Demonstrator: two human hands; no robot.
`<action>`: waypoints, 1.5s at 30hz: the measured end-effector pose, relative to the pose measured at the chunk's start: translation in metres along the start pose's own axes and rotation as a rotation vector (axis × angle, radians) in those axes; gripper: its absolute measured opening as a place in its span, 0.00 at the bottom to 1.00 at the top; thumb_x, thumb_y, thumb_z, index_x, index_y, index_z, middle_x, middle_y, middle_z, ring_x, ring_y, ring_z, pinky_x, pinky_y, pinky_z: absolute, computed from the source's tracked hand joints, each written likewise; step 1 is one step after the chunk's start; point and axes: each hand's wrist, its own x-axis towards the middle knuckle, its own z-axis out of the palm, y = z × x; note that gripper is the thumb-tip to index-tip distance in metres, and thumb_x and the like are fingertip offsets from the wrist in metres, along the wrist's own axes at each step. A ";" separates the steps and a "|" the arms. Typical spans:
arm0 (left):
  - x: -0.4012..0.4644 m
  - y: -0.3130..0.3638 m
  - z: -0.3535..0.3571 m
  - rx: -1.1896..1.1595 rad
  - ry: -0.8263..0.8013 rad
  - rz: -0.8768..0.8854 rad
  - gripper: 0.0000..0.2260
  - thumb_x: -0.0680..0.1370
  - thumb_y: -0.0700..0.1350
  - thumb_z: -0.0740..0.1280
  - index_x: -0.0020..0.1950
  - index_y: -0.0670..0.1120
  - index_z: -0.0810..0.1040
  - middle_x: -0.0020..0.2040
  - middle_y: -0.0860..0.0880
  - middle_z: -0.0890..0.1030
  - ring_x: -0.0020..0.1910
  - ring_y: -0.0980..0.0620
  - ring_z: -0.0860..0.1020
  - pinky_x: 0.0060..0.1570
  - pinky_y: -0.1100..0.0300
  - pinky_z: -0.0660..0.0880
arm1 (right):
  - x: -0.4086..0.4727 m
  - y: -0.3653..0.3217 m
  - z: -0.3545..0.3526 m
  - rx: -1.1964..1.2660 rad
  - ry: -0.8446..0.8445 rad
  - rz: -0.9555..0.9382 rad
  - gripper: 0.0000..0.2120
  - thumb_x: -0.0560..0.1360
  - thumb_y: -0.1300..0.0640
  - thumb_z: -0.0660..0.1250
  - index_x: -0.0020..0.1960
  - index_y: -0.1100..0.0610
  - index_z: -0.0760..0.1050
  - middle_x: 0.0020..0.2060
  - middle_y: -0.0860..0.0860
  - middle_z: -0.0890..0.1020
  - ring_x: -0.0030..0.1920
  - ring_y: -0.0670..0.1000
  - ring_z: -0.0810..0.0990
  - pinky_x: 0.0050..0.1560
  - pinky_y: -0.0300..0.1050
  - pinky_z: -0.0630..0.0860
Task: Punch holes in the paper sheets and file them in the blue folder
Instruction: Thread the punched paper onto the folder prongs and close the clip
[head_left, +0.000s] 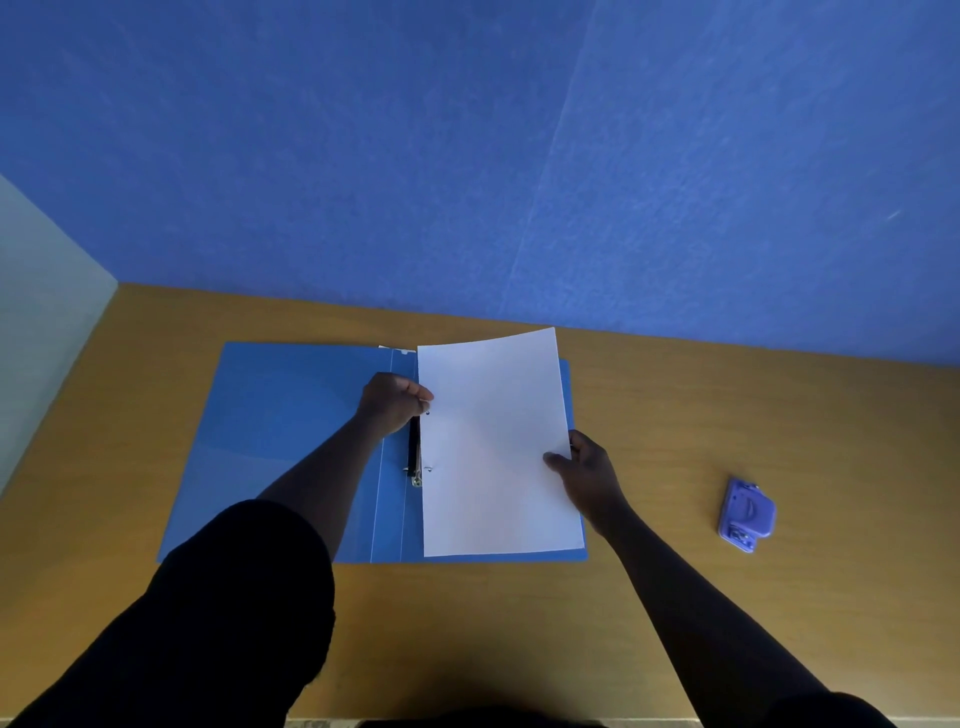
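The blue folder lies open on the wooden table, its ring clasp along the spine. White paper sheets rest over the folder's right half, two punched holes showing near their left edge; the top right corner is lifted. My left hand pinches the sheets' left edge by the upper hole. My right hand grips the sheets' right edge, thumb on top. A purple hole punch sits on the table to the right, apart from both hands.
The wooden table backs onto a blue wall; a pale wall closes the left side. The table's near edge runs along the bottom of the view.
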 end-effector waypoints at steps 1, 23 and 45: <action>0.000 0.000 0.000 -0.007 0.001 -0.006 0.06 0.71 0.37 0.73 0.47 0.41 0.86 0.45 0.45 0.86 0.45 0.51 0.83 0.52 0.60 0.77 | 0.000 0.000 0.001 -0.002 0.002 -0.002 0.08 0.78 0.62 0.65 0.57 0.59 0.75 0.49 0.53 0.83 0.49 0.55 0.83 0.49 0.50 0.82; -0.010 -0.003 0.014 0.237 -0.024 0.147 0.18 0.73 0.31 0.60 0.53 0.44 0.85 0.55 0.44 0.83 0.55 0.48 0.81 0.51 0.65 0.72 | 0.009 0.017 0.008 -0.230 0.061 0.108 0.10 0.76 0.57 0.66 0.56 0.59 0.75 0.48 0.54 0.82 0.46 0.54 0.81 0.40 0.43 0.77; -0.080 -0.051 0.010 0.086 0.082 -0.101 0.09 0.74 0.39 0.64 0.34 0.40 0.80 0.32 0.41 0.79 0.31 0.48 0.76 0.40 0.54 0.80 | 0.003 0.002 0.061 -0.598 0.060 -0.127 0.09 0.77 0.60 0.60 0.52 0.56 0.78 0.47 0.54 0.84 0.44 0.52 0.81 0.41 0.41 0.76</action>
